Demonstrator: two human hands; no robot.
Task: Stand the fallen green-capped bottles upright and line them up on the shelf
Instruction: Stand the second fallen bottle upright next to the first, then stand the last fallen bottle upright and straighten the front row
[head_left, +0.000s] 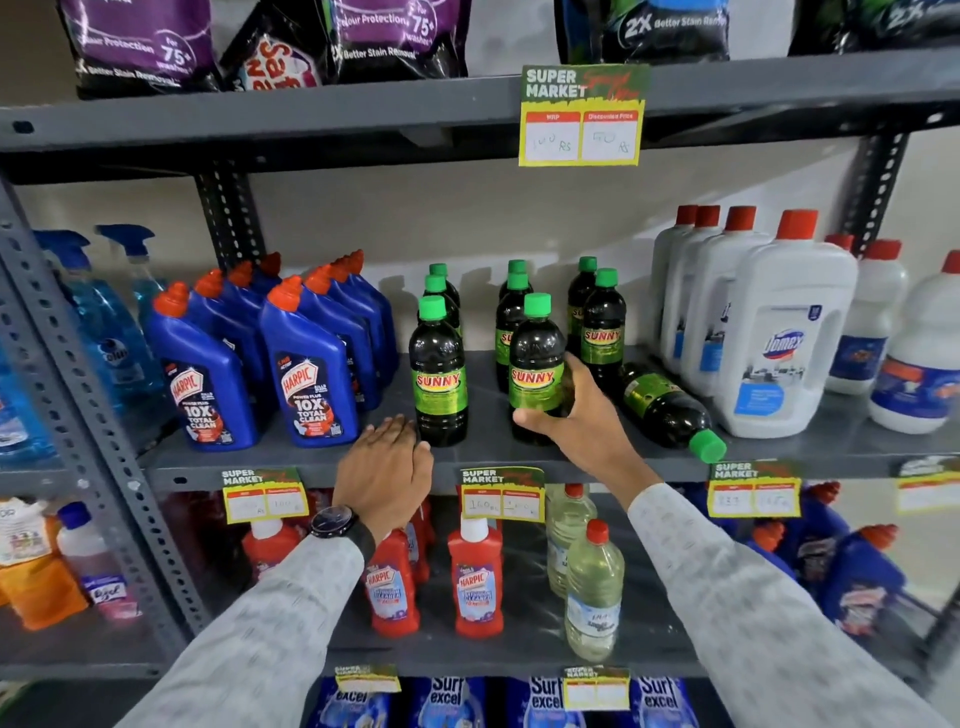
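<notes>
Dark green-capped Sunny bottles stand in three short rows on the grey middle shelf (488, 457). My right hand (576, 415) grips the lower body of the front bottle of the middle row (535, 358), which stands upright. One more bottle (670, 410) lies on its side at the right, cap toward the shelf's front edge. The left row's front bottle (440, 371) is upright. My left hand (387, 467) rests flat at the shelf edge just left of that bottle, fingers together, holding nothing.
Blue Harpic bottles (306, 364) crowd the shelf to the left, and white Domex jugs (779, 332) stand close on the right beside the fallen bottle. Price tags (501, 493) hang from the shelf's front lip. Red bottles and clear bottles fill the shelf below.
</notes>
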